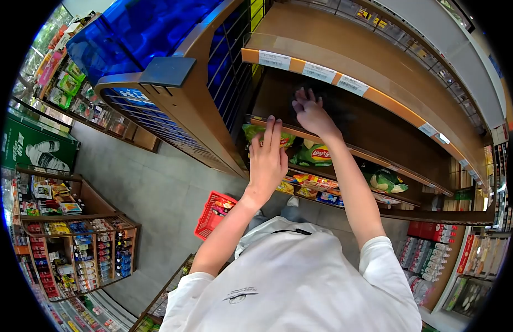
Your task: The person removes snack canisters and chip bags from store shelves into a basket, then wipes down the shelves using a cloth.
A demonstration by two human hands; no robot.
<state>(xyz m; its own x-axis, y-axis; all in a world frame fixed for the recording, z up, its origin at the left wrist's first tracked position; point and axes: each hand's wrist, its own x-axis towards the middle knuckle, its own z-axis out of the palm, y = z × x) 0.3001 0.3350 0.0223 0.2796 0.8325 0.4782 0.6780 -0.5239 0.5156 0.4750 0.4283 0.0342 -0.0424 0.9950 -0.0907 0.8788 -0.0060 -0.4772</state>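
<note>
Above the front edge of a brown shelf [378,157], my left hand [267,160] has its fingers stretched out and holds nothing. A green snack bag [256,133] lies just behind those fingers, on the level below. My right hand [313,115] reaches farther in over the brown shelf, fingers apart and empty, with a dark patch beside it. Under my right forearm, a green Lay's bag [317,154] shows on the lower level. Another green bag [386,180] lies farther right on that level.
An upper shelf with price labels [317,72] runs over my right hand. A brown rack side [195,110] with blue packs stands at the left. On the floor is a red basket [205,217] with snack packs. Other stocked racks [84,254] stand at the lower left.
</note>
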